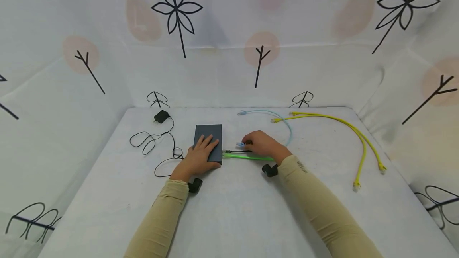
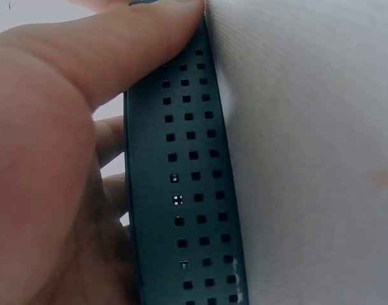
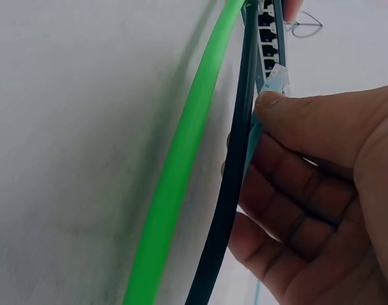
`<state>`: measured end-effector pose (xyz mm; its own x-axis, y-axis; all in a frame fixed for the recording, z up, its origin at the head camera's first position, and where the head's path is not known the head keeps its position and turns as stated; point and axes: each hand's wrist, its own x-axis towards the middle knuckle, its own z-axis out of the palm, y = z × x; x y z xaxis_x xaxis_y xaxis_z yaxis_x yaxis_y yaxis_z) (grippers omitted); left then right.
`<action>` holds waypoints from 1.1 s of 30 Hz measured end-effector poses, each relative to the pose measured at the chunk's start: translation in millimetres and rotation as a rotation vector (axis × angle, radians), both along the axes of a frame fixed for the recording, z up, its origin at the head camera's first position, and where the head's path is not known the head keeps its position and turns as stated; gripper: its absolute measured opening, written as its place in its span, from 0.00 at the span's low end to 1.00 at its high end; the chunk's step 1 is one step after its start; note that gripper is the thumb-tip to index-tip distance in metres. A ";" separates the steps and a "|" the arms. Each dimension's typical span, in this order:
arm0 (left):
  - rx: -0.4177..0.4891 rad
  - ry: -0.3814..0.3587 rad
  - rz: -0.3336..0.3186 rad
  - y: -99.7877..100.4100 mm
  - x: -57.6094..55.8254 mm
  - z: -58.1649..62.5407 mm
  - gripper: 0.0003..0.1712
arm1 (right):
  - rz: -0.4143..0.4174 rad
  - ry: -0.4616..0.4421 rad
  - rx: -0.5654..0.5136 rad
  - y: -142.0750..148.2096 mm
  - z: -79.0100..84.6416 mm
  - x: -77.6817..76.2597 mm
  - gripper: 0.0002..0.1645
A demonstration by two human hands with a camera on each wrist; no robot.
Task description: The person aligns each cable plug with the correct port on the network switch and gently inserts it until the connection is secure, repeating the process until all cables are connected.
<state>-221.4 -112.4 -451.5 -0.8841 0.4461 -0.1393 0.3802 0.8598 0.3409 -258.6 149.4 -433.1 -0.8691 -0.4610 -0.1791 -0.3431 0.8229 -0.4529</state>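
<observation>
A dark network switch (image 1: 215,130) lies on the table under my left hand (image 1: 199,158). The fingers rest spread across its top, and in the left wrist view the thumb (image 2: 117,47) presses the perforated side. To its right, my right hand (image 1: 263,144) pinches the clear plug (image 3: 279,75) of a light blue ethernet cable (image 1: 288,130) between thumb and fingers. That plug is close to the row of ports (image 3: 268,44) on the switch. A black cable (image 3: 228,171) and a green cable (image 3: 174,171) run from the port side, passing beside the right hand.
A black power adapter (image 1: 161,116) with its thin looped cord (image 1: 173,138) lies left of the switch. Two yellow ethernet cables (image 1: 338,119) curve over the table's right side. The light blue cable's other plug (image 1: 242,112) lies toward the back edge.
</observation>
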 end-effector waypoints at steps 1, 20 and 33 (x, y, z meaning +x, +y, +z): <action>-0.001 0.002 -0.001 -0.2 -0.1 -0.3 0.50 | 0.005 -0.001 0.001 -1.2 -0.3 -0.6 0.17; -0.012 -0.002 -0.005 -2.1 0.6 1.1 0.50 | 0.102 0.012 0.034 -20.9 -0.5 -3.5 0.17; -0.007 0.008 -0.005 -1.3 1.2 2.2 0.50 | 0.153 0.052 0.025 -31.3 -2.7 -5.4 0.18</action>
